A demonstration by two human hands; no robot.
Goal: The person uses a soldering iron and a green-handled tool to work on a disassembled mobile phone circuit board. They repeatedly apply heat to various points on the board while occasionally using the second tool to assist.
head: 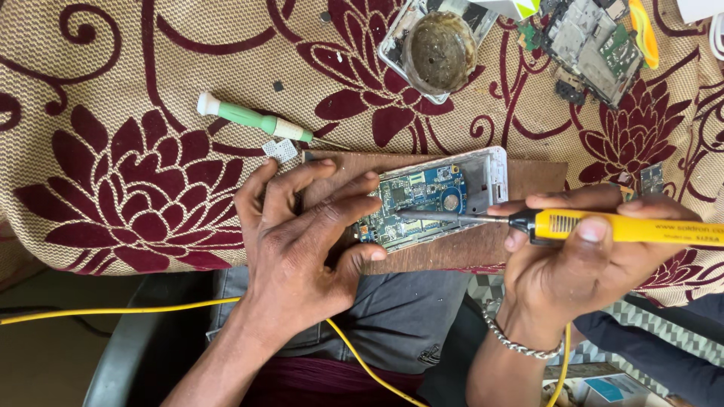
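Note:
An opened white phone (483, 177) with its blue circuit board (415, 197) exposed lies on a brown wooden board (528, 175). My left hand (302, 234) rests flat on the phone's left end, fingers spread over it, pinning it down. My right hand (581, 260) grips a yellow soldering iron (603, 226) with a black collar. Its metal tip (437, 216) reaches left across the circuit board and touches it near the middle.
A green and white screwdriver (253, 118) and a small metal mesh piece (280, 150) lie on the flowered cloth (113, 166). Behind stand a round pot of brown paste (439, 49) and loose circuit boards (592, 41). A yellow cable (113, 310) crosses my lap.

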